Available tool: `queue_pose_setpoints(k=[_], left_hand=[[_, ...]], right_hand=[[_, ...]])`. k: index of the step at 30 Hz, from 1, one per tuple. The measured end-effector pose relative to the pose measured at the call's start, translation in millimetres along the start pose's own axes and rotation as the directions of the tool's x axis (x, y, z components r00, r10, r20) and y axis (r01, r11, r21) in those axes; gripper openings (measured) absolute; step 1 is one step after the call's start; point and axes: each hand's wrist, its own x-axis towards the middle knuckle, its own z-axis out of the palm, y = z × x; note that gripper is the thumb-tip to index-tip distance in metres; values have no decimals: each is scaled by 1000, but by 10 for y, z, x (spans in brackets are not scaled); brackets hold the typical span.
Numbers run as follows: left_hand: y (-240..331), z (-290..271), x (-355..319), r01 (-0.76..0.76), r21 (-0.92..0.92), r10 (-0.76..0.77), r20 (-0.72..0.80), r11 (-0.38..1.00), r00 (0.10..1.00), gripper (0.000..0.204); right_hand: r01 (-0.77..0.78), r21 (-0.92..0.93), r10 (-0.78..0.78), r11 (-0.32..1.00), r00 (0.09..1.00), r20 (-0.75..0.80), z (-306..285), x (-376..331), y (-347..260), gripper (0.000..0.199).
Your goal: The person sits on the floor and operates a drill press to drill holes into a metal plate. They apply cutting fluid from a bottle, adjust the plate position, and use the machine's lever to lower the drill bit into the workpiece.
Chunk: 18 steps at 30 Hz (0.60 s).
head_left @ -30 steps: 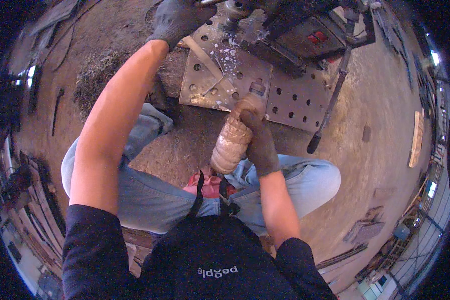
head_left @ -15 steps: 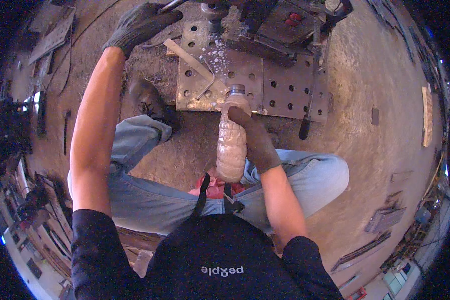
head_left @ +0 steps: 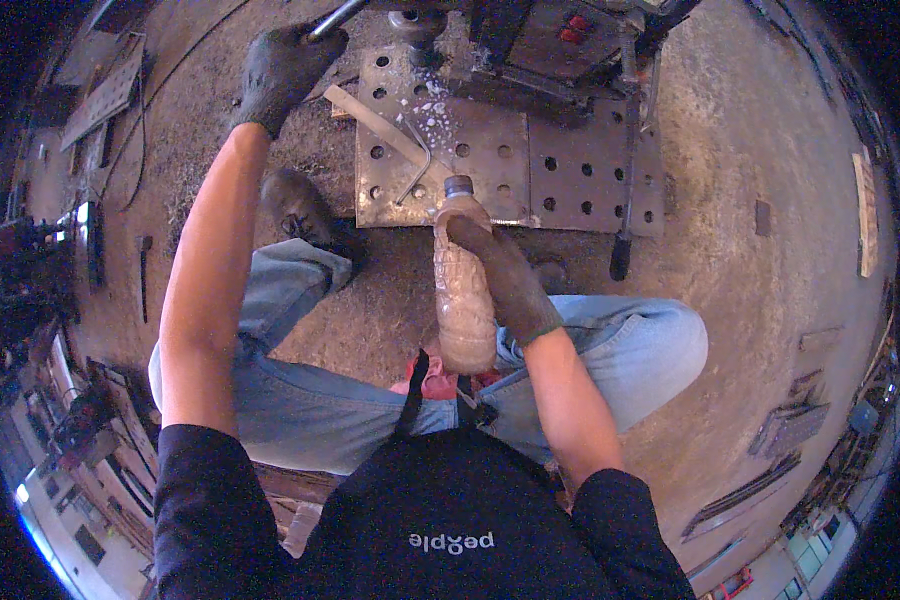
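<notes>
Gloved right hand (head_left: 505, 280) gripped a clear plastic bottle (head_left: 463, 290) of cloudy tan liquid, cap tipped toward the perforated steel plate (head_left: 570, 170), gloved left hand (head_left: 285, 65) closed around a metal lever (head_left: 335, 17) beyond the plate's left corner, white chips (head_left: 432, 112) scattered on the plate, hex key (head_left: 415, 170) beside the bottle cap.

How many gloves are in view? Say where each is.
2. One on the left hand, gripping a metal handle at the top; one on the right hand, holding the plastic bottle above the perforated plate. None seems hidden.
</notes>
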Motion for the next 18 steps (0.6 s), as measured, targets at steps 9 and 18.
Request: queue_pose_setpoints(k=[9, 18], left_hand=[[-121, -87, 67, -42, 59, 40, 41, 997, 998, 59], [-150, -123, 114, 15, 57, -21, 93, 998, 995, 62]], right_hand=[[-10, -16, 10, 1000, 1000, 4, -47, 64, 126, 71], [13, 64, -14, 998, 1000, 20, -2, 39, 75, 64]])
